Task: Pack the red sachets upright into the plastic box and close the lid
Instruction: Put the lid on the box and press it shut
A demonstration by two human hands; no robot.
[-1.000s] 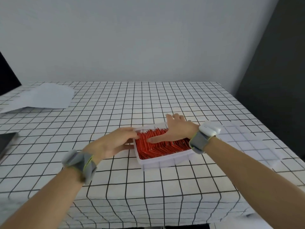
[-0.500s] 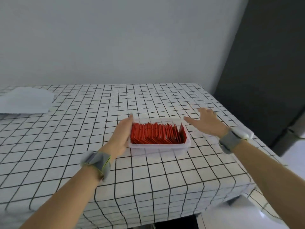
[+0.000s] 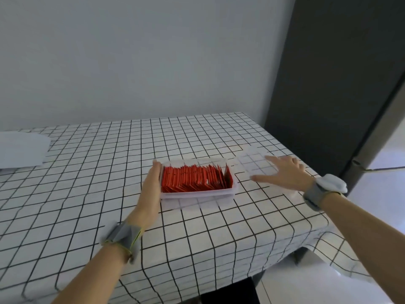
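Note:
A clear plastic box stands on the checked tablecloth, lid off, packed with several red sachets set upright in a row. Flat against the box's left wall lies my left hand, its fingers straight. To the right of the box lies the transparent lid flat on the cloth. Over the lid's near right part hovers my right hand, fingers spread and straight; whether it touches the lid I cannot tell.
A white sheet of paper lies at the far left of the table. The table's right edge runs close behind my right hand, with a dark grey wall panel beyond it. The near edge drops off below my forearms.
My right hand left the sachets and swung right, over the lid. My left hand went from the box's left corner to lying flat along its left wall. The view turned right.

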